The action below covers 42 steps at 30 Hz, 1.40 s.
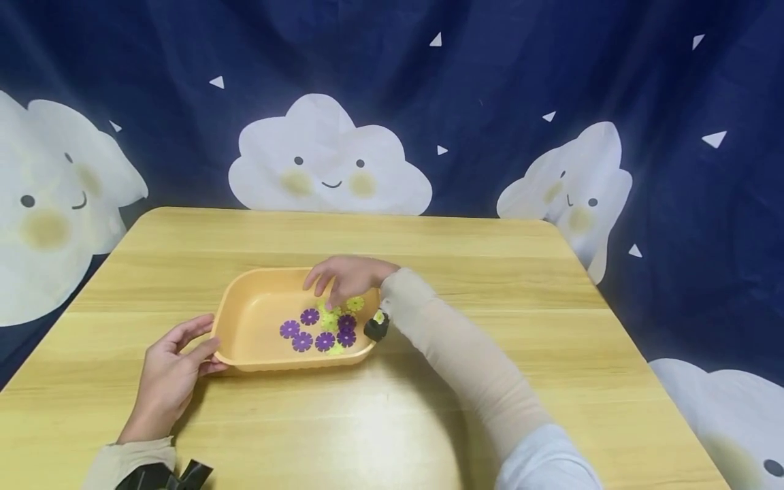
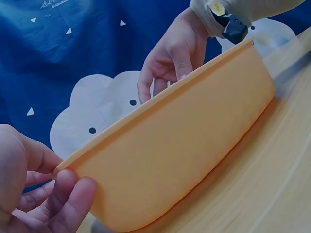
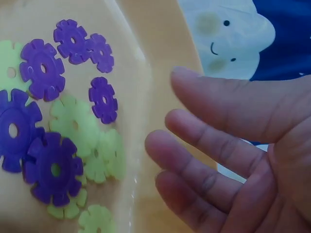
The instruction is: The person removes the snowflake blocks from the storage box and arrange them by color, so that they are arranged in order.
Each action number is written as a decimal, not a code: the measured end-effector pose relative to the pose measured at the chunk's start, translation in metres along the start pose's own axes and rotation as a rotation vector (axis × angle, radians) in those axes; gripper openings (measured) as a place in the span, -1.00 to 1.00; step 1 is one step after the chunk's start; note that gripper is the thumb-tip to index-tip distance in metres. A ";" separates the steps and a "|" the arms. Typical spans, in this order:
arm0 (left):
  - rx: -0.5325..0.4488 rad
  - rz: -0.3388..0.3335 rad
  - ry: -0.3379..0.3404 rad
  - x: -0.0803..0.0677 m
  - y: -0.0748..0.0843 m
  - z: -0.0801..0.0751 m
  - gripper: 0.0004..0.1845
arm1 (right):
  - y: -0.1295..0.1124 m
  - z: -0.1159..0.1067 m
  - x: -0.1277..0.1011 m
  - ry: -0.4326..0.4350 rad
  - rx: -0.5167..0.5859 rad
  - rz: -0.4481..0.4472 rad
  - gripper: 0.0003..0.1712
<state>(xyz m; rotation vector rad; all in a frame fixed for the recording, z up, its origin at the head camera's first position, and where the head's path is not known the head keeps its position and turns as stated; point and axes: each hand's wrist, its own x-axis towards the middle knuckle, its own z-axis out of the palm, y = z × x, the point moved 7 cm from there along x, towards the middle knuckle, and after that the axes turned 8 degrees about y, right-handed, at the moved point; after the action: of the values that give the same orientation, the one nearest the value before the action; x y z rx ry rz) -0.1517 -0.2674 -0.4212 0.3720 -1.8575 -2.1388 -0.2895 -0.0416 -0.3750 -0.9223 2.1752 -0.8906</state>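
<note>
An orange plastic tray [image 1: 240, 320] sits mid-table and holds several purple discs [image 1: 324, 339] and pale green notched discs [image 1: 331, 318]. My right hand [image 1: 327, 289] hovers over the tray's far right side, fingers spread and pointing down at the green discs. In the right wrist view its fingers [image 3: 214, 150] are straight and empty, beside the purple discs [image 3: 43, 68] and green discs [image 3: 80, 127]. My left hand [image 1: 196, 340] rests against the tray's left end. Its fingertips [image 2: 65, 194] touch the tray's corner wall [image 2: 184, 145] from outside.
The wooden table [image 1: 429, 422] has bare surface all round the tray. A dark blue cloth with white clouds [image 1: 331, 160] hangs behind it. A small black device [image 1: 376, 327] is strapped at my right wrist, close to the tray's right rim.
</note>
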 end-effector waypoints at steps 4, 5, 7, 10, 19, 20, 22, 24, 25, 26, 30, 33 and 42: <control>0.000 0.005 -0.008 0.001 0.001 0.002 -0.62 | -0.002 0.008 0.005 -0.042 -0.040 0.024 -0.37; 0.000 0.005 -0.008 0.001 0.001 0.003 -0.62 | -0.002 0.009 0.006 -0.046 -0.052 0.033 -0.37; 0.000 0.004 -0.009 0.001 0.000 0.003 -0.63 | -0.002 0.013 0.009 -0.052 -0.077 0.042 -0.38; -0.003 0.011 -0.019 -0.001 -0.001 0.003 -0.63 | -0.002 0.017 0.013 -0.056 -0.120 0.034 -0.40; -0.014 0.009 -0.016 -0.001 -0.004 0.001 -0.64 | -0.003 0.026 0.026 -0.051 -0.255 -0.002 -0.53; -0.013 0.008 -0.016 -0.001 -0.004 0.001 -0.65 | -0.003 0.027 0.027 -0.051 -0.263 -0.007 -0.53; -0.016 0.006 -0.018 -0.001 -0.004 0.002 -0.65 | -0.002 0.030 0.030 -0.048 -0.286 -0.014 -0.53; -0.019 0.003 -0.024 -0.001 -0.004 0.002 -0.66 | -0.002 0.031 0.032 -0.046 -0.303 -0.015 -0.53; -0.014 -0.001 -0.023 -0.001 -0.004 0.002 -0.66 | -0.002 0.032 0.033 -0.044 -0.310 -0.017 -0.53; -0.013 -0.005 -0.026 -0.001 -0.004 0.002 -0.66 | -0.002 0.033 0.033 -0.043 -0.318 -0.016 -0.53; -0.002 -0.018 -0.029 -0.001 -0.003 0.002 -0.66 | -0.002 0.037 0.035 -0.049 -0.337 -0.011 -0.51; -0.003 -0.015 -0.037 -0.002 -0.003 0.002 -0.66 | -0.001 0.039 0.036 -0.051 -0.356 0.012 -0.49; 0.001 -0.014 -0.048 -0.002 -0.003 0.003 -0.66 | -0.002 0.041 0.036 -0.059 -0.452 -0.004 -0.57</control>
<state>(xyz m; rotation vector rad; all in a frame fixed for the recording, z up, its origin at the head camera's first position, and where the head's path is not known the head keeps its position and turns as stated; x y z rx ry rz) -0.1512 -0.2639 -0.4239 0.3380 -1.8866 -2.1745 -0.2795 -0.0846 -0.4072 -1.1445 2.3667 -0.3661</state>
